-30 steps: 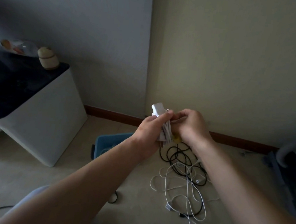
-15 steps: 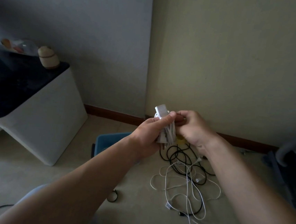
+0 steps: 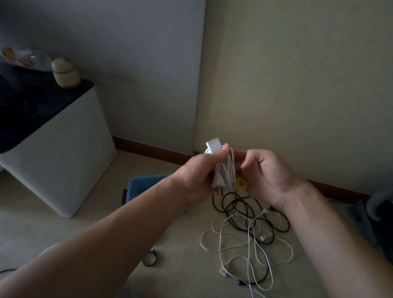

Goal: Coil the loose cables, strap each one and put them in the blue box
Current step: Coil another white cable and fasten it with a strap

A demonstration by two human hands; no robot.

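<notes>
My left hand (image 3: 200, 173) grips a coiled white cable bundle (image 3: 224, 175) upright, with its white plug block (image 3: 213, 146) sticking out above my thumb. My right hand (image 3: 268, 177) is just right of the bundle, fingers curled, pinching a short dark strap (image 3: 238, 154) against the top of the coil. The blue box (image 3: 144, 185) stands on the floor below, mostly hidden by my left forearm. Loose black cables (image 3: 245, 207) and white cables (image 3: 250, 247) lie tangled on the floor under my hands.
A small yellow roll (image 3: 241, 184) lies by the black cables. A black strap loop (image 3: 150, 258) lies on the floor near my left arm. A white cabinet (image 3: 53, 159) stands at left; dark furniture (image 3: 389, 230) is at right. The walls meet in a corner behind.
My right hand has turned and drawn slightly right of the bundle, its palm side now showing. My left hand keeps the coil in nearly the same place.
</notes>
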